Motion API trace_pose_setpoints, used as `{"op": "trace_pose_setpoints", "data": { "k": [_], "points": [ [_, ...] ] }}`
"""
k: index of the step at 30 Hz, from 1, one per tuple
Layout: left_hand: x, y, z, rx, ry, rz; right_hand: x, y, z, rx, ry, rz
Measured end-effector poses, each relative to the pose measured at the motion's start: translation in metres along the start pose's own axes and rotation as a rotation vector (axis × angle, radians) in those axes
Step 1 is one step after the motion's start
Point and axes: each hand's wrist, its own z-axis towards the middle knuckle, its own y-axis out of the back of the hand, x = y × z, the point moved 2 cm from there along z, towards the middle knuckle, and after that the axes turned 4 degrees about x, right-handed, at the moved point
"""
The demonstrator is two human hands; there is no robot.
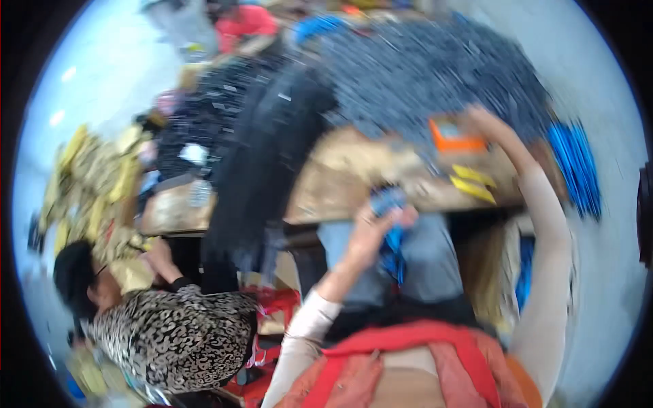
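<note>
My left hand [373,231] is closed in front of my lap, at the near edge of the table. It grips a blue bundle [392,253], whose loose ends hang below the fingers; blur hides what exactly it is. My right arm stretches forward across the table, and my right hand [480,121] is at the far right corner of a small orange box [457,140]. Motion smears its fingers, so I cannot make out whether they hold anything. Two yellow strips [474,182] lie on the table just nearer than the box.
A wide heap of dark grey strips [435,75] covers the table's far side. Black material [269,149] hangs over the edge to my left. Long blue strips [575,166] hang at the right end. A co-worker in a patterned top [177,333] sits at left, near yellow-brown bundles [95,170].
</note>
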Motion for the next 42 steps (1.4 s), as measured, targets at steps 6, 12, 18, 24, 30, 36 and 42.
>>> {"op": "trace_pose_setpoints", "data": {
  "k": [6, 12, 18, 24, 30, 36, 42],
  "points": [
    [-0.003, -0.001, 0.006, 0.160, 0.104, 0.081, -0.004, 0.050, -0.046, -0.039, -0.351, 0.654],
    [-0.011, -0.004, 0.010, 0.145, -0.055, 0.161, -0.003, 0.047, -0.033, -0.309, -0.396, 0.754],
    [-0.013, -0.010, 0.002, 0.214, -0.184, 0.346, 0.022, 0.058, -0.044, -0.537, -0.353, 0.704],
    [-0.014, -0.008, 0.002, 0.274, -0.475, 0.706, 0.070, 0.086, -0.042, -0.567, -0.304, 0.867],
    [-0.016, -0.005, -0.014, 0.075, -0.010, 0.214, 0.188, 0.136, -0.066, -0.431, -0.114, 0.967],
    [0.028, -0.006, -0.054, 0.037, 0.131, 0.203, 0.263, 0.097, -0.101, -0.449, -0.032, 0.998],
    [0.045, -0.011, -0.077, 0.042, 0.204, 0.095, 0.291, 0.099, -0.115, -0.374, -0.133, 1.054]
  ]
}}
